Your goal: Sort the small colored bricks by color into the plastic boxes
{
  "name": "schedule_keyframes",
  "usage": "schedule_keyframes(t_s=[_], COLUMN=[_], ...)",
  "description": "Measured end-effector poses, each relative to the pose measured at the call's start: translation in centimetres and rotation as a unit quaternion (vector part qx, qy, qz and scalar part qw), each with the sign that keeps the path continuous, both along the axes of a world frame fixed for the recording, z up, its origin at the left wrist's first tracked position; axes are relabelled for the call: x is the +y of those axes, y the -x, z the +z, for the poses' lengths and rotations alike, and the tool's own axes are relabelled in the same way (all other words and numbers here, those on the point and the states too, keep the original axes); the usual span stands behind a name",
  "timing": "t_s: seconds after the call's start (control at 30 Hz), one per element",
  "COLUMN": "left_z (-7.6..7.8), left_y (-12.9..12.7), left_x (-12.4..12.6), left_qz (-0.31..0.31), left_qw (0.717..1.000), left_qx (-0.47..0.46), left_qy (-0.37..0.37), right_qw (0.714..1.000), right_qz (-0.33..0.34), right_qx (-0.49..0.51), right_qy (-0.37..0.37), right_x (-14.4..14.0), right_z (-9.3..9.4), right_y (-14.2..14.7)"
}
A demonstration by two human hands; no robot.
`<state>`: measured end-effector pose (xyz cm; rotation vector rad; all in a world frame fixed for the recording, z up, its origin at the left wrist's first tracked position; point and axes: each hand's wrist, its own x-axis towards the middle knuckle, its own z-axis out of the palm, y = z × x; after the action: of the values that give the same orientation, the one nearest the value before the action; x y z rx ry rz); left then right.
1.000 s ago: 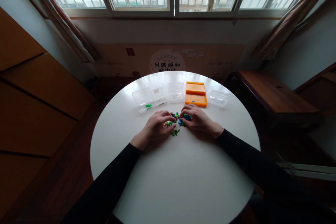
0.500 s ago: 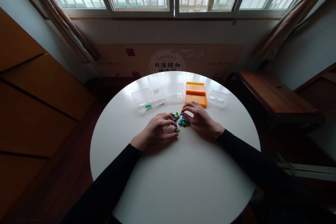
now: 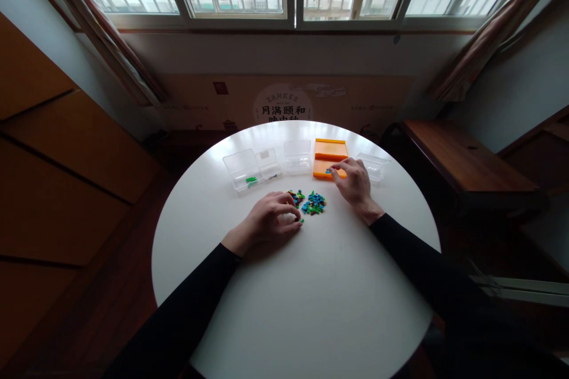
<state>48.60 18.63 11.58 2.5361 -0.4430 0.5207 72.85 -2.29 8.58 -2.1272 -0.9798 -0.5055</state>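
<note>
Head view: the right hand (image 3: 354, 182) pinches near a blue piece (image 3: 328, 171) inside the orange case (image 3: 330, 148), grip unclear; the left hand (image 3: 270, 214), fingers curved apart, sits beside the heaped coloured pieces (image 3: 314, 203) on a white table (image 3: 293, 308).

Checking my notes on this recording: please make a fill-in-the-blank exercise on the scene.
The hand with its fingers at the orange tray is the ____ one.
The round tabletop is coloured ____.
Of the box row's two ends, green pieces lie in the clear box at the ____ one.
Missing words: right; white; left.
</note>
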Motion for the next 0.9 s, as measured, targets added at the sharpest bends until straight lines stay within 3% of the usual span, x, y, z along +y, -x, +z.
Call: schedule_keyframes(t_s=[0.43,0.6,0.73,0.9], left_z=[-0.2,-0.4,-0.8,-1.2], left_y=[-0.1,-0.1,-0.2,-0.3], left_x=[-0.1,-0.1,0.1,0.6], left_qz=[0.005,0.019,0.025,0.017], left_qw=[1.0,0.999,0.999,1.0], left_qx=[-0.022,-0.028,-0.029,-0.024], left_qy=[0.001,0.002,0.002,-0.012], right_qw=[0.999,0.984,0.951,0.906], right_qz=[0.039,0.174,0.31,0.416], right_qx=[0.022,0.02,0.011,0.01], right_qy=[-0.014,-0.032,0.012,0.074], right_x=[0.3,0.5,0.4,0.2], right_z=[0.2,1.2,1.9,2.6], right_y=[0.6,2.4,4.4,6.1])
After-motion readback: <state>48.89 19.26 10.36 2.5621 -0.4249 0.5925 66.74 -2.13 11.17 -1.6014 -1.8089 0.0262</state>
